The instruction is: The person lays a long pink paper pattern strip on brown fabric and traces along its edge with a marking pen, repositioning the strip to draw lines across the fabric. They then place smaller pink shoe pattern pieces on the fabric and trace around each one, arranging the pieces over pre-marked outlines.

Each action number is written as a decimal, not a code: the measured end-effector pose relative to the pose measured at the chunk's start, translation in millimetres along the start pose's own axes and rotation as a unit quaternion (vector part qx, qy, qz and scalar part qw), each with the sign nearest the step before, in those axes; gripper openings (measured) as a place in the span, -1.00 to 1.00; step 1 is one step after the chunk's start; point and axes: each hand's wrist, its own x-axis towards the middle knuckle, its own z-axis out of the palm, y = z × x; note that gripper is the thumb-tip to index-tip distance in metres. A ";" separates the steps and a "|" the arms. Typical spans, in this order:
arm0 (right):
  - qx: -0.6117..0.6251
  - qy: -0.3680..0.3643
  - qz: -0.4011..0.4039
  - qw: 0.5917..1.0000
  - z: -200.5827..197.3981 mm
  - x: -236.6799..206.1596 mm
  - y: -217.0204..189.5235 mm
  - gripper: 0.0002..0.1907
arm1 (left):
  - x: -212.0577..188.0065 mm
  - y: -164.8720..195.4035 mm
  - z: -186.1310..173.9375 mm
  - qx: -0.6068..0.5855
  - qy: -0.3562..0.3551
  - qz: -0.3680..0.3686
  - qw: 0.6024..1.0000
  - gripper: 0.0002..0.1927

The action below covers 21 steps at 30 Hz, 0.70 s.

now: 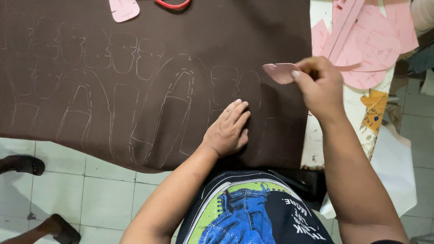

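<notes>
At the far left, 2 dark sandals rest on the pale tiled floor, one near the hanging edge of the sheet and one at the bottom corner. Above them, a large sheet of dark brown leather-like material covers most of the work surface, matte and smooth, with its lower edge drooping in a soft curve. Thin pale traced outlines run across it: a row of small boxy shapes along the top and taller arched shapes beneath. At the top edge lie a small pink paper pattern piece and, just right of it, a red looped handle, only partly in view.

The left hand lies flat and open on the brown sheet, palm down, fingers together, pressing the material near its right end. Further right, the right hand is closed around a small rounded pink template, pinched between thumb and fingers and held just above the sheet's right edge. Behind it, a heap of pink paper patterns is stacked on a stained white table, with an orange scrap of card at the table's edge.
</notes>
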 end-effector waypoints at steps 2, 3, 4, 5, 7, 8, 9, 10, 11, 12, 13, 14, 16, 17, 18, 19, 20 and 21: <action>0.020 0.034 0.049 0.998 -4.7 -17.6 2.0 -0.88 | -0.2 -0.8 -0.3 -0.013 0.014 0.008 1.000 -0.45; 0.054 0.029 0.126 0.990 -4.5 -27.5 2.9 -0.88 | -0.8 -1.5 -1.3 -0.018 0.021 0.011 1.000 -0.45; 0.087 0.023 0.202 0.975 -3.7 -38.3 3.9 -0.87 | -1.8 -1.9 -2.5 -0.039 0.025 0.006 0.999 -0.48; 0.061 0.022 0.212 0.975 -1.6 -48.7 5.2 -0.87 | -2.2 -2.5 -3.6 -0.059 0.029 0.002 0.998 -0.50; 0.009 0.019 0.229 0.973 2.5 -65.4 8.3 -0.86 | -4.2 -2.4 -6.4 -0.105 0.043 -0.011 0.994 -0.53; -0.062 0.051 0.117 0.990 1.6 -70.1 10.2 -0.82 | -5.3 -2.5 -8.0 -0.131 0.051 -0.020 0.990 -0.55; -0.131 0.081 0.002 0.988 0.2 -74.5 12.2 -0.77 | -5.8 -2.5 -9.6 -0.157 0.059 -0.028 0.985 -0.56; -0.199 0.109 -0.111 0.968 -2.2 -78.6 14.0 -0.72 | -7.1 -2.0 -11.4 -0.141 0.068 -0.034 0.987 -0.56; -0.114 0.113 -0.026 0.987 -4.1 -80.3 16.2 -0.78 | -8.2 -2.7 -13.8 -0.123 0.077 -0.040 0.989 -0.56; -0.026 0.114 0.058 0.991 -4.5 -79.6 18.2 -0.83 | -9.3 -5.1 -17.7 -0.104 0.087 -0.045 0.990 -0.56; 0.062 0.113 0.142 0.981 -3.6 -79.4 19.7 -0.84 | -12.3 -9.2 -23.2 -0.064 0.085 -0.058 0.993 -0.54; 0.097 0.088 0.136 0.982 -1.3 -78.5 21.0 -0.83 | -16.0 -13.6 -29.6 -0.023 0.082 -0.072 0.994 -0.52; 0.166 0.041 0.125 0.977 11.0 -72.8 22.6 -0.80 | -24.0 -24.3 -41.6 0.033 0.068 -0.098 0.992 -0.46; 0.157 0.033 0.172 0.972 20.9 -70.4 22.5 -0.75 | -29.5 -29.2 -47.2 0.047 0.057 -0.112 0.991 -0.41; 0.148 0.024 0.219 0.964 33.5 -67.6 22.1 -0.70 | -33.6 -34.2 -51.2 0.062 0.046 -0.126 0.989 -0.36; 0.138 0.013 0.266 0.954 45.2 -65.5 20.9 -0.65 | -35.1 -39.7 -53.4 0.069 0.020 -0.123 0.990 -0.34; 0.177 0.008 0.243 0.954 56.2 -65.7 19.2 -0.71 | -36.4 -44.9 -54.5 0.074 -0.006 -0.120 0.990 -0.31; 0.215 0.002 0.220 0.952 67.8 -66.2 17.1 -0.76 | -37.8 -49.2 -54.9 0.080 -0.033 -0.116 0.989 -0.28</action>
